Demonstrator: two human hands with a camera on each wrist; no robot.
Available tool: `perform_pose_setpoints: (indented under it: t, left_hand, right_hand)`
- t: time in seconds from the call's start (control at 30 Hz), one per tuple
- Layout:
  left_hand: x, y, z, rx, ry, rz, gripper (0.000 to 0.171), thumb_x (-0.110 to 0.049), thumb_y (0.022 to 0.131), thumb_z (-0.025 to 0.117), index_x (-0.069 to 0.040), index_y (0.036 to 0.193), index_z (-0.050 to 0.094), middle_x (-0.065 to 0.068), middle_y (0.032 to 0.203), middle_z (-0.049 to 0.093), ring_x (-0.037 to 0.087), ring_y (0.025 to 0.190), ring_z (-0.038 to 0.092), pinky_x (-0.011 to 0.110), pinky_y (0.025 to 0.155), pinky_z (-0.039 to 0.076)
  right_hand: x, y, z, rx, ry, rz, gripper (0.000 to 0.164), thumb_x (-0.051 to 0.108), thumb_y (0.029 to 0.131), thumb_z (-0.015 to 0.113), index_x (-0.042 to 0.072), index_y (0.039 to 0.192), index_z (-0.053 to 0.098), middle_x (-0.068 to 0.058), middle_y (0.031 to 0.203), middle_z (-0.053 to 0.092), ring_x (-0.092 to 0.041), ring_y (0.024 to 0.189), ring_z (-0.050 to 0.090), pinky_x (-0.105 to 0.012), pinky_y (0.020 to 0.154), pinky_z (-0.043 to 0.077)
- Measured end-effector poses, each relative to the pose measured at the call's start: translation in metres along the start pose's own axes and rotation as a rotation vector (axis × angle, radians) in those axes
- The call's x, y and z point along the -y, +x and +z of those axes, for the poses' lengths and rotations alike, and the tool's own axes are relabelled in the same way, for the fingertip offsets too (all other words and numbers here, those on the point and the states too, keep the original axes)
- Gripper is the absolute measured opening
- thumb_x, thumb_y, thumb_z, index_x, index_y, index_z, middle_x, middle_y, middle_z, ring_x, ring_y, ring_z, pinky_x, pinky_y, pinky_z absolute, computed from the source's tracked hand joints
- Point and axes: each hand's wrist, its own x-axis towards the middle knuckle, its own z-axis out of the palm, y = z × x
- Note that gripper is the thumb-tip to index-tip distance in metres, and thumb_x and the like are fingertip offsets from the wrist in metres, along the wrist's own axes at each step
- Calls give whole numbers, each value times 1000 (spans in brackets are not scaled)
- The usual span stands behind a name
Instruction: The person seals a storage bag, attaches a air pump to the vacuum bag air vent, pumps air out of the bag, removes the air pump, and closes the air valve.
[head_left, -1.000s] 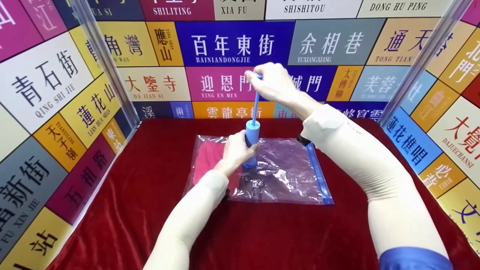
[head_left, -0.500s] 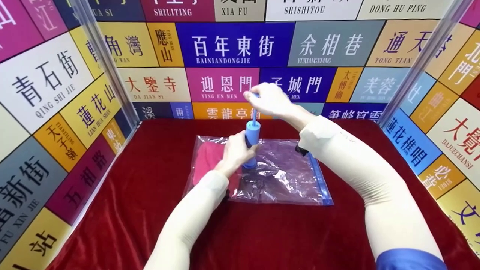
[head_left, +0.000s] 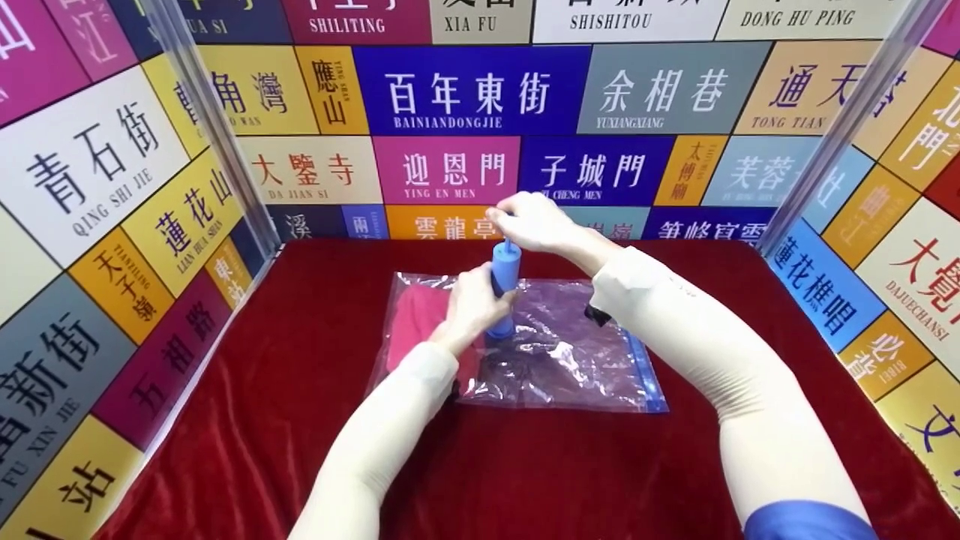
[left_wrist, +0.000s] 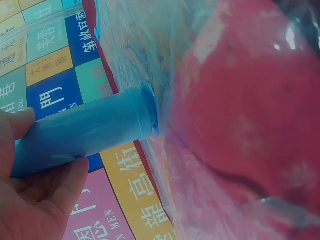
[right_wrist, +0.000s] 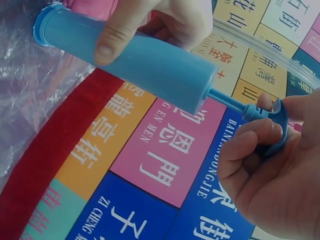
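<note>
A blue hand pump (head_left: 506,270) stands upright on a clear plastic vacuum bag (head_left: 562,345), its base set on the bag's valve. My left hand (head_left: 474,304) grips the pump's barrel, fingers and thumb wrapped round it. Above, my right hand (head_left: 534,221) holds the pump's handle (right_wrist: 280,127), fingers curled round it in the right wrist view. Only a short length of the plunger rod (right_wrist: 227,101) shows between handle and barrel. Inside the bag's left part lies folded pinkish-red cloth (head_left: 414,319), partly covered by my left hand and forearm.
The bag lies flat on a dark red velvet cloth (head_left: 570,472), its blue zip strip (head_left: 646,371) along the right edge. Panels with printed street names (head_left: 469,90) wall in the back and both sides, with clear corner posts (head_left: 217,135).
My right hand has come down with the pump handle, pushing most of the rod into the barrel. The left hand and the bag stay in place.
</note>
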Motion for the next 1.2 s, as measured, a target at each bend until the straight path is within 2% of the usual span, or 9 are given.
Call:
perform_pose_setpoints:
  t: [0.23,0.43,0.6,0.83,1.07,1.2]
  left_hand:
    - [2,2,-1,-9,14,10,37,-33,86,84,-13,113,68,2,97,75,23,87,73,40,81,61]
    - [3,2,0,-12,17,17,38,-33,86,84,-12,113,68,3,96,75,23,86,72,41,80,61]
    - [2,2,0,-11,20,5,38,-33,86,85,-13,114,68,3,96,75,23,86,72,40,80,61]
    - [1,2,0,-4,14,-3,41,-33,86,85,-13,117,68,3,99,76,23,87,73,39,81,62]
    - [3,2,-1,-16,10,12,39,-35,86,84,-13,114,68,2,97,75,23,87,72,40,80,61]
    - [4,3,-1,-12,8,16,38,-33,85,84,-12,113,68,2,95,75,23,86,72,40,80,62]
  right_hand:
    - [-6,0,9,21,13,-13,41,37,106,51,11,80,69,0,74,63,-20,70,56,-34,66,43]
    - [-12,2,16,18,13,-21,39,36,107,53,15,76,64,1,71,59,-20,70,54,-34,65,42]
    - [-14,1,19,23,21,-27,40,36,107,53,10,87,75,-4,81,71,-23,79,64,-36,71,48]
    - [-14,-3,22,38,44,-22,43,36,109,49,10,88,76,-6,84,74,-26,85,68,-41,81,52]
    - [-13,-3,25,28,61,-7,41,34,109,49,9,89,75,-6,84,73,-26,85,68,-42,81,53]
    - [-14,-1,26,6,49,-12,40,35,108,50,11,86,74,-2,78,69,-22,79,64,-38,76,50]
